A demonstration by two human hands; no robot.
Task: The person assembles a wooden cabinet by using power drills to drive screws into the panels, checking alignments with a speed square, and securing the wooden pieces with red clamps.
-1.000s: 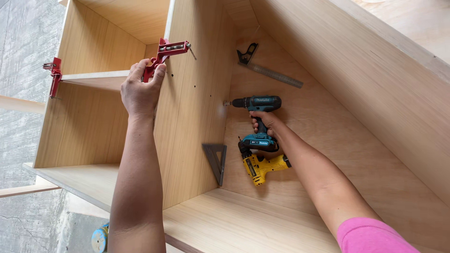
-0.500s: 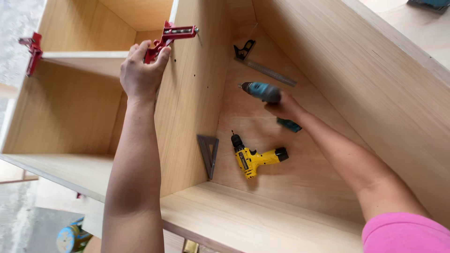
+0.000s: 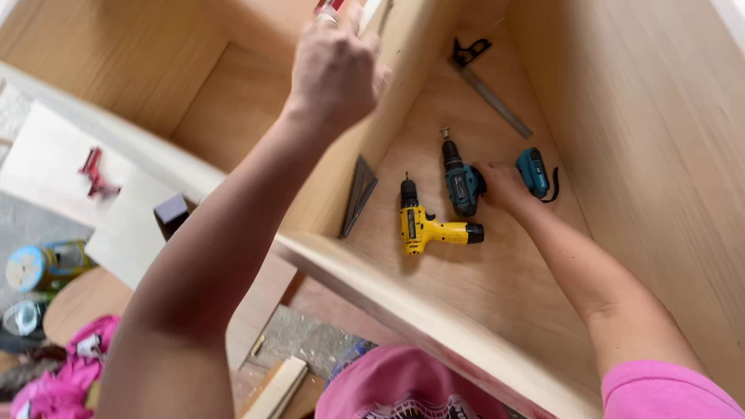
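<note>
Bare plywood cabinet interior (image 3: 497,287), drills inside; cluttered concrete floor (image 3: 310,337) beneath.

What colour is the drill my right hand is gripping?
Teal and black drill, gripped by the right hand; head view.

A large cabinet carcass of pale plywood (image 3: 660,155) filled most of the view, its panels evenly lit by soft daylight. An upright divider panel (image 3: 388,116) split it into two compartments. Below its front edge (image 3: 372,287) lay a grey, rough floor (image 3: 31,225) strewn with flat pale boards (image 3: 132,233), a round wooden stool top (image 3: 85,299) and crumpled pink cloth (image 3: 54,388).
</note>
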